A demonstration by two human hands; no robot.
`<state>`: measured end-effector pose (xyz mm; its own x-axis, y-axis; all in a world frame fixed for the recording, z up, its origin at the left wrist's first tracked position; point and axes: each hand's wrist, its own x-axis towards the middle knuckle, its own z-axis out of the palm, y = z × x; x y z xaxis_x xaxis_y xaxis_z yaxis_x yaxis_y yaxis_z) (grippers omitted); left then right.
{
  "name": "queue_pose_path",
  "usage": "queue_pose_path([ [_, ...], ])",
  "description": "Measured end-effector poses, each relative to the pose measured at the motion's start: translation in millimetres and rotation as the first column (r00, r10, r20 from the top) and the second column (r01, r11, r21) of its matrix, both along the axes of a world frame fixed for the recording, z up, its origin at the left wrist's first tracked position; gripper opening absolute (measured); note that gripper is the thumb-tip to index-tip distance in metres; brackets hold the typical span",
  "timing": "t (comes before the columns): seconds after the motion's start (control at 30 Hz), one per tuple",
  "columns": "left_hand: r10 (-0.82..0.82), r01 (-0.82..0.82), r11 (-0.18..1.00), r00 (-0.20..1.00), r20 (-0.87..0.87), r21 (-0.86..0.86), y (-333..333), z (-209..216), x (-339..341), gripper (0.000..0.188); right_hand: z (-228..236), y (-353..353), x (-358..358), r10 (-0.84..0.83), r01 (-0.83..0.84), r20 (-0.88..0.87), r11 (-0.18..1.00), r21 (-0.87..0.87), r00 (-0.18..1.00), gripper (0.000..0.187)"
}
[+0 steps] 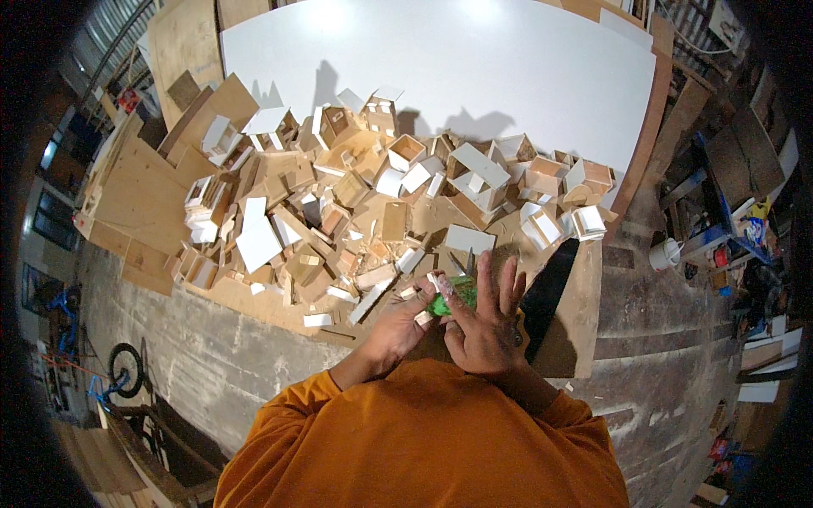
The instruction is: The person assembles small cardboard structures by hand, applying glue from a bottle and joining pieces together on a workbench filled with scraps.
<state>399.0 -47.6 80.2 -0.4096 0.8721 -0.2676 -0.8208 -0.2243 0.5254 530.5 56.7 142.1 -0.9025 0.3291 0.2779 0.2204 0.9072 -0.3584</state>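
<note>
My left hand [398,332] is closed on a small pale wooden piece [423,318] with white parts, held just in front of my chest. Close beside it, my right hand [491,332] has its fingers stretched and spread, its index finger reaching toward the piece. Whether that fingertip touches it, I cannot tell. Something bright green [460,292] shows between and behind the hands; its kind is partly hidden. Dark pointed metal tips [470,262] stick out just beyond it. Right of my right hand lies a handsaw with a dark blade [549,292] and a partly covered yellow handle [520,334].
A heap of small box-like wooden models [394,222] and offcuts covers the work table [580,339]. Behind it stretches a large white panel [525,76]. Plywood boards [135,186] stand at the left. On the floor are a bicycle wheel [125,370] and a white bucket [666,254].
</note>
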Motion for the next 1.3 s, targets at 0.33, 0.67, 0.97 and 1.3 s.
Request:
queue_pose_path([
  [0.33,-0.029,0.033,0.981,0.999,0.027,-0.190,0,22,2,0.033,-5,7,4,0.022,-0.012,-0.085,0.993,0.116,0.996,0.050],
  [0.67,-0.224,0.216,0.956,0.974,-0.017,-0.198,-2,30,1,0.033,-3,33,-13,0.059,-0.220,-0.387,0.896,-0.386,0.920,0.051],
  [0.97,-0.276,0.268,0.939,0.961,-0.006,-0.215,-5,33,4,0.032,-4,30,-17,0.091,-0.239,-0.358,0.887,-0.394,0.929,0.049],
  [1.3,-0.183,0.174,0.981,0.978,-0.104,-0.087,-2,10,-2,0.040,7,26,-13,0.029,-0.170,-0.365,0.917,-0.362,0.931,0.051],
])
